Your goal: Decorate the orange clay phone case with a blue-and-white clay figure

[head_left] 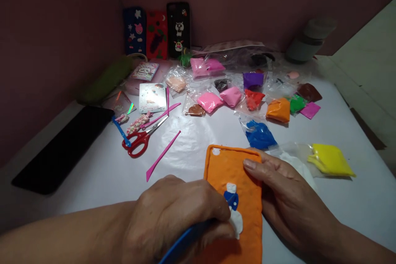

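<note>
The left hand (177,210), over the lower left of an orange, rectangular, clay-covered case (249,196), grasps a slim blue tool (187,240), while the right hand (286,192) grips its right edge.

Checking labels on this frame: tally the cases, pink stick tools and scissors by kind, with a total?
Cases: 4 (blue case, red case, black case, orange case)
Pink stick tools: 3
Scissors: 1
Total: 8
</note>
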Available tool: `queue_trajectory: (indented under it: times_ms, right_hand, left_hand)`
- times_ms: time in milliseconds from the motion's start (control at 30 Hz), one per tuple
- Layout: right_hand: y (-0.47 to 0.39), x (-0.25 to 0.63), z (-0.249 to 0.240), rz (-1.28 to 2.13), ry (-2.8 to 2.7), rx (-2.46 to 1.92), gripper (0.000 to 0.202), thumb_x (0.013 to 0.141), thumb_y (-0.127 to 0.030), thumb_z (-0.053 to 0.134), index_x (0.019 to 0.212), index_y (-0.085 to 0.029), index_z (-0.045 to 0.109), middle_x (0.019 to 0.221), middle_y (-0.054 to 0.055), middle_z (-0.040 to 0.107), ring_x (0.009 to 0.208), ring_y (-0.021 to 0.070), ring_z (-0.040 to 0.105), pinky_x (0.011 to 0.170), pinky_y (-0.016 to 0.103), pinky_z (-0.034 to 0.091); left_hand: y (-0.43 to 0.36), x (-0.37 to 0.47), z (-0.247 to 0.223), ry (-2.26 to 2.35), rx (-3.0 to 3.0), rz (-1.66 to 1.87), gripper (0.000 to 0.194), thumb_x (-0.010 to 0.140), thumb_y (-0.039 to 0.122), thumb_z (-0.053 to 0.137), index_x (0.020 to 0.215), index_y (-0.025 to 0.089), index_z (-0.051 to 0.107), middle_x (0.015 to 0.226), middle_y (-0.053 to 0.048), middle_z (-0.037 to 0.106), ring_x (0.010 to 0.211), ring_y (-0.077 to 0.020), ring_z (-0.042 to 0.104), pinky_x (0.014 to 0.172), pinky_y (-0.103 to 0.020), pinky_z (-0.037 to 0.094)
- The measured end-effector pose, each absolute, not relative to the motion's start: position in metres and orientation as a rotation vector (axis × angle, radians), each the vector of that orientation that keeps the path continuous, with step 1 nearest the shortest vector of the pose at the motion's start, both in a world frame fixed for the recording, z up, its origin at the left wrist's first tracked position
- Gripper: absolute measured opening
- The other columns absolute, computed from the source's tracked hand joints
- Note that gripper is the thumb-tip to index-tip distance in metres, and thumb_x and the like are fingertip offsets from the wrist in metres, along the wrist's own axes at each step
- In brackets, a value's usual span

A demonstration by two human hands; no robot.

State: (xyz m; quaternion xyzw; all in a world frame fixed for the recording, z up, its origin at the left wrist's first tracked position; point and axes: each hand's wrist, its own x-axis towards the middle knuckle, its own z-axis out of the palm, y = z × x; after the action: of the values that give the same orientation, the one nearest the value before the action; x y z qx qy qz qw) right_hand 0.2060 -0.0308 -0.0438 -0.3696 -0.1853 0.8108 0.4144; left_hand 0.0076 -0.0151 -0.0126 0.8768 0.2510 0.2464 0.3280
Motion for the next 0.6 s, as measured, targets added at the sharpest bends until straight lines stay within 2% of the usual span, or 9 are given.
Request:
queue_trajectory:
  times_ms: [133,233,367,600]
  right_hand:
    - [-0.03,0.205,-0.04,2.037,-0.466,-0.908,0.007,0.088,-0.028,0.062,0.089,-0.022,0.067,0.083,0.0,0.07,0.079,0.0173,0.066,0.073,0.03,0.051]
    - [-0.031,0.206,-0.041,2.029,-0.474,-0.893,0.006,0.088,-0.027,0.063,0.089,-0.023,0.067,0.082,0.0,0.07,0.079,0.0172,0.066,0.074,0.03,0.051]
    - [-0.031,0.206,-0.044,2.013,-0.478,-0.845,0.006,0.088,-0.026,0.064,0.091,-0.024,0.069,0.079,-0.001,0.069,0.079,0.0168,0.066,0.074,0.03,0.051]
    - [-0.029,0.205,-0.047,1.994,-0.448,-0.82,0.009,0.086,-0.022,0.065,0.093,-0.021,0.07,0.079,0.002,0.07,0.076,0.0175,0.067,0.076,0.032,0.052]
  left_hand:
    - [-0.016,0.007,-0.017,0.667,2.263,0.713,0.019,0.097,0.026,0.046,0.088,0.017,0.059,0.073,0.001,0.07,0.062,-0.0066,0.066,0.06,-0.011,0.048]
    - [-0.017,0.003,-0.026,0.645,2.226,0.773,0.008,0.094,0.024,0.053,0.092,0.017,0.057,0.074,0.001,0.069,0.063,-0.0076,0.065,0.061,-0.012,0.048]
    - [-0.018,0.0,-0.033,0.665,2.238,0.72,0.006,0.092,0.023,0.054,0.095,0.018,0.057,0.08,0.0,0.071,0.065,-0.0095,0.066,0.063,-0.014,0.049]
    - [-0.014,-0.002,-0.014,0.698,2.287,0.693,0.005,0.09,0.015,0.056,0.091,0.019,0.059,0.074,0.002,0.07,0.062,-0.0084,0.065,0.06,-0.013,0.048]
